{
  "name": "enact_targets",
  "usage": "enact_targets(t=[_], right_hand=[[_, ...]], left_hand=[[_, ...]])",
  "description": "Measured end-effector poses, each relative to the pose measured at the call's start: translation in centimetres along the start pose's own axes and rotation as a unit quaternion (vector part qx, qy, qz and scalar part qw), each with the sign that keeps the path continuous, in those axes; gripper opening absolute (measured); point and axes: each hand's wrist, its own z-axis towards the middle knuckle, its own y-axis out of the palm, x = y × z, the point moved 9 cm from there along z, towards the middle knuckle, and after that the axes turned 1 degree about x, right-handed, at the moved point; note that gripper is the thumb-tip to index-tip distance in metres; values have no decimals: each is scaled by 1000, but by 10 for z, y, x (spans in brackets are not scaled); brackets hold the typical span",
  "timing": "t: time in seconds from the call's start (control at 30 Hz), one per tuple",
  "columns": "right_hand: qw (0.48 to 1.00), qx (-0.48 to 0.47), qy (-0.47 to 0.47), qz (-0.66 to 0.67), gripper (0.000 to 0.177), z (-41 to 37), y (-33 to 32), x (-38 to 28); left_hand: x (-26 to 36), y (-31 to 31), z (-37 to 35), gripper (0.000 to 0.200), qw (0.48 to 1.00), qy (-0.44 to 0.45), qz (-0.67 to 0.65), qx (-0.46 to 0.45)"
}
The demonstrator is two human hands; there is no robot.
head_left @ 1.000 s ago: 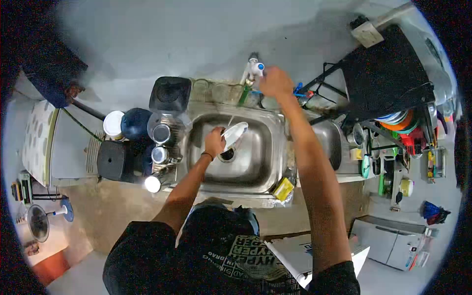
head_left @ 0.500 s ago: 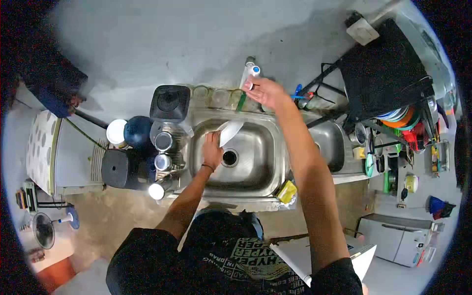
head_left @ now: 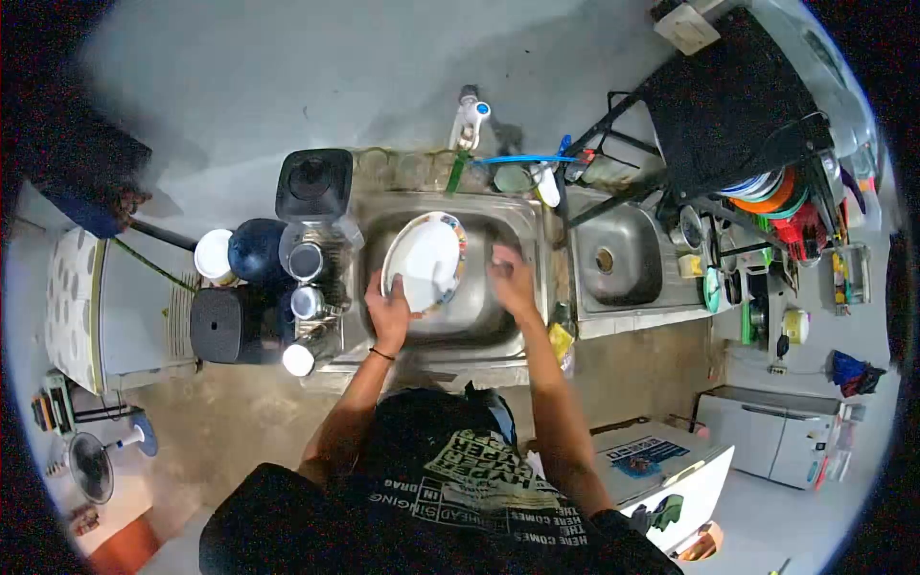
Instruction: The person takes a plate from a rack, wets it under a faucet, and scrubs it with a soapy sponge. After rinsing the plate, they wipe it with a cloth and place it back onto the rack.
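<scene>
My left hand (head_left: 387, 309) grips the lower left rim of a white oval plate (head_left: 422, 257) with a coloured pattern along its edge. The thumb lies on the plate's face, and the plate is tilted over the left sink basin (head_left: 498, 326). To the right of the plate, apart from it, is my right hand (head_left: 512, 278). Its fingers are loosely bent and slightly blurred, with nothing visible between them. Behind the basin stands a white tap (head_left: 468, 123) with a blue-marked handle; no hand touches it.
Metal-topped containers (head_left: 307, 261) and a black-lidded container (head_left: 314, 185) crowd the left side. A second basin (head_left: 618, 259) lies right, under a black rack (head_left: 733, 105). A yellow sponge packet (head_left: 561, 341) sits at the front edge. A blue-handled brush (head_left: 527, 159) lies along the back ledge.
My right hand has come down from the tap to beside the plate. The plate, seen nearly edge-on before, now shows its broad face, still in my left hand.
</scene>
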Motion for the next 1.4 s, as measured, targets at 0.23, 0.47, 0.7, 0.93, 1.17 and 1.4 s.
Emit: enact_targets(t=[0.23,0.47,0.7,0.93,1.17,1.4], right_hand=[[988,135,-4,-72,73,-65,-28,-69],[960,79,191,190,37,-99,-48,-5],[910,215,264,239,38,-163,-73,26],[884,361,218,201,48,-206,-76,25],[777,335,268,460,40,-286,-97,58],[665,503,316,453,32,-492,-168,153]], left_hand=[[-17,10,-18,25,991,-125,-7,-40],[2,57,-55,29,981,-98,31,-165],[19,99,-88,37,916,-174,4,-360],[-41,101,-107,44,793,-401,-59,-455],[-20,108,-98,46,820,-284,46,-495],[-47,81,-66,35,836,-237,182,-461]])
